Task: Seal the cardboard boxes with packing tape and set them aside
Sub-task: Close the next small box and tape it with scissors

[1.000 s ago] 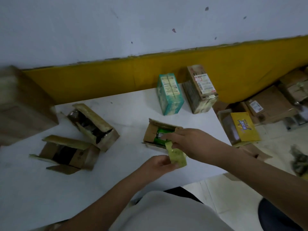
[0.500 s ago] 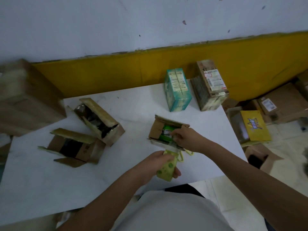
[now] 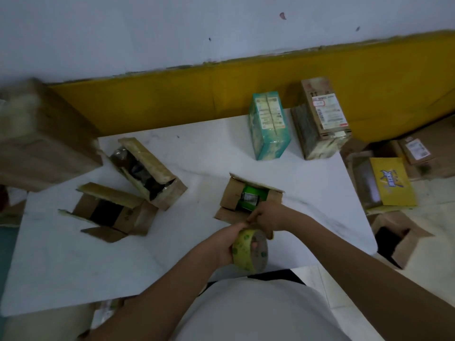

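Observation:
A small open cardboard box (image 3: 227,196) with a green item inside lies on the white table (image 3: 197,158), its flaps spread. My left hand (image 3: 225,244) grips a yellow-green roll of packing tape (image 3: 251,252) just in front of the box. My right hand (image 3: 267,215) rests against the box's near edge and pinches what looks like the free end of the tape. Two more open boxes, one (image 3: 162,168) lying diagonally and one (image 3: 115,212) nearer me, sit at the left of the table.
A teal box (image 3: 269,126) and a taped brown box with a label (image 3: 322,119) stand at the table's back right. A big carton (image 3: 41,136) looms at the left. On the floor to the right are a yellow box (image 3: 391,183), an open box (image 3: 398,237) and other cartons.
My left hand has turned the tape roll and drawn it back toward me. My right hand has slid from over the green item to the box's near edge.

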Available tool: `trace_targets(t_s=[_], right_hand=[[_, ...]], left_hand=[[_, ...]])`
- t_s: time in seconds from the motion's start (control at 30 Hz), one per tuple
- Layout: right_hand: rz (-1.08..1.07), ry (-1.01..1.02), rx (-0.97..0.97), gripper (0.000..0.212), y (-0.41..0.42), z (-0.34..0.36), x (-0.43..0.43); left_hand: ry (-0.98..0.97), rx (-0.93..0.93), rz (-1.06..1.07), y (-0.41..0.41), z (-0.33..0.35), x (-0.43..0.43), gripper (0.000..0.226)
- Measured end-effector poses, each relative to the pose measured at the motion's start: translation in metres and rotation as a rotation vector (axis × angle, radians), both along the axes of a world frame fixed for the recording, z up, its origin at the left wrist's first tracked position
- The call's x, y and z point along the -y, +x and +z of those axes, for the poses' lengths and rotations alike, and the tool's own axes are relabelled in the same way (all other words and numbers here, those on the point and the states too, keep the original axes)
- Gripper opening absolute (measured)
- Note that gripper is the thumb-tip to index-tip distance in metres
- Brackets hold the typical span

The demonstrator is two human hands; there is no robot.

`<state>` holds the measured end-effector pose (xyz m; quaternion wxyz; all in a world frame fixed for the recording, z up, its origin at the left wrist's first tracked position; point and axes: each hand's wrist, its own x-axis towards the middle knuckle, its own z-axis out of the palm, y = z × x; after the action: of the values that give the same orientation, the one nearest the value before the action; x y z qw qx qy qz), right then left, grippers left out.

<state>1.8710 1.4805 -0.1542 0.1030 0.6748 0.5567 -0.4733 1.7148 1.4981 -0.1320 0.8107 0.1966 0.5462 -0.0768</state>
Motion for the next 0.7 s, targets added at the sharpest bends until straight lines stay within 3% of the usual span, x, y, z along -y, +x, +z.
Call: trace_targets(t_s=[0.2, 0.3, 0.43, 0.6, 0.7], right_hand=[[-0.058, 0.09, -0.074, 0.032, 0.013, -0.014, -0.005], [-0.12, 0.114, -0.108, 0.044, 0.02, -0.017, -0.001], [-0.103, 0.2, -0.144, 0.041, 0.017, -0.021, 0.012], [-0.106, 0.346, -0.163, 0.038, 0.015, -0.018, 0.008], [-0.115, 0.463, -0.164, 0.035, 0.014, -0.006, 0.01]], left_hand=[[0.037, -0.095, 0.129, 0.002, -0.027, -0.003, 0.019], [0.087, -0.048, 0.074, -0.001, -0.03, -0.005, 0.019], [0.13, 0.042, 0.007, 0.001, -0.025, -0.005, 0.014], [0.06, 0.006, 0.107, 0.009, -0.032, -0.009, 0.039], [0.043, 0.01, 0.117, 0.011, -0.029, -0.01, 0.034]])
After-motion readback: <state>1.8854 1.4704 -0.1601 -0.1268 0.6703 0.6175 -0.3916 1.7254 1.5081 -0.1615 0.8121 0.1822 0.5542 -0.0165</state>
